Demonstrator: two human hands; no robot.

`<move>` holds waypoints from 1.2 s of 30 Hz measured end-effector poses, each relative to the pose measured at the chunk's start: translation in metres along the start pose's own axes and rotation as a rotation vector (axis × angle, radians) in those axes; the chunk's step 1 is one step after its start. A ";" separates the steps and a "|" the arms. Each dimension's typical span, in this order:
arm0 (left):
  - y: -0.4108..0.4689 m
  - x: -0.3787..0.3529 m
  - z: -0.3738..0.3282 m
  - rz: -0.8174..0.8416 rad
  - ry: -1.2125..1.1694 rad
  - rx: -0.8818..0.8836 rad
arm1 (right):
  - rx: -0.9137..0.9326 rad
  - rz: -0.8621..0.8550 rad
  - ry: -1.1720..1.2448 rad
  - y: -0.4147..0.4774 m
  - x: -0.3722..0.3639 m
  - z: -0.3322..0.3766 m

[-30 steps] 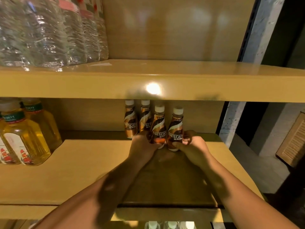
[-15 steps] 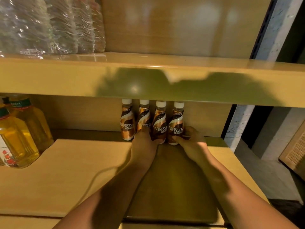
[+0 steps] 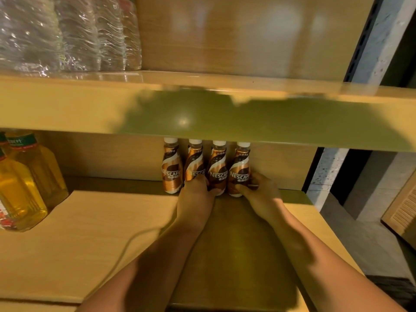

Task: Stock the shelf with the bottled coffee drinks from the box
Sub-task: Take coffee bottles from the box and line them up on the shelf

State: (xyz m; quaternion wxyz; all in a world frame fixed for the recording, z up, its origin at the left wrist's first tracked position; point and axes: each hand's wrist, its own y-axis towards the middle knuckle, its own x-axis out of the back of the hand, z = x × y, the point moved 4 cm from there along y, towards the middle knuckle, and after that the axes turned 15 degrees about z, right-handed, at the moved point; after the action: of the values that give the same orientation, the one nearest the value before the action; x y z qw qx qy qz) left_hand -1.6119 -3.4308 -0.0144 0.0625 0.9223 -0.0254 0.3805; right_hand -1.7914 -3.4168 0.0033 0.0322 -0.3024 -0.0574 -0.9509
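Wood shelf: 4 coffee bottles upright at 12, by back panel. L hand curled round 3rd bottle, R hand round 4th bottle. Water bottles at 10; grey floor at 3.

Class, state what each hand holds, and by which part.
The left hand grips the third Nescafe bottle, right hand the fourth Nescafe bottle, each at its lower body.

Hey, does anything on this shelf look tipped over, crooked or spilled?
Nothing stands out. The four coffee bottles stand upright in a tidy row at the back of the shelf, caps on, with no spill visible. The left hand and right hand grip the two rightmost bottles.
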 end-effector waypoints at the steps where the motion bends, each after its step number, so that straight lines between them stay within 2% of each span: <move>1: 0.000 0.001 0.000 -0.004 -0.005 -0.001 | -0.003 0.004 0.001 -0.001 0.000 0.001; 3: 0.000 0.002 0.000 0.011 -0.016 0.009 | -0.022 0.025 -0.006 -0.007 -0.001 0.003; 6: -0.010 0.009 -0.002 0.048 -0.032 0.031 | -0.155 0.068 -0.024 -0.025 -0.002 0.005; 9: -0.028 0.022 -0.010 0.222 0.168 0.081 | -0.301 0.114 -0.343 -0.053 -0.001 0.014; 12: -0.062 0.048 -0.016 0.326 0.324 0.153 | -0.266 0.092 -0.519 -0.090 -0.004 0.034; 17: -0.142 0.092 0.010 0.253 0.527 -0.076 | -0.194 0.122 -0.758 -0.158 -0.025 0.073; 22: -0.225 0.147 0.048 0.302 0.656 -0.196 | -0.159 0.138 -0.900 -0.221 -0.070 0.125; 26: -0.294 0.202 0.096 0.303 0.743 -0.220 | -0.095 0.122 -0.976 -0.271 -0.130 0.181; 30: -0.370 0.276 0.169 0.271 0.759 -0.209 | -0.010 0.165 -1.013 -0.304 -0.225 0.245; 33: -0.426 0.339 0.234 0.226 0.763 -0.154 | 0.103 0.225 -1.003 -0.315 -0.317 0.297; 36: -0.481 0.404 0.302 0.180 0.820 -0.021 | 0.232 0.295 -0.972 -0.322 -0.417 0.354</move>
State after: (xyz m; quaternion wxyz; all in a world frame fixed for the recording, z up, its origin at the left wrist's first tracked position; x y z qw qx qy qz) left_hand -1.0688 -2.9945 0.0118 0.0434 0.6878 -0.0827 0.7198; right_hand -1.2804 -3.0410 0.0200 0.1687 -0.7084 -0.1277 -0.6734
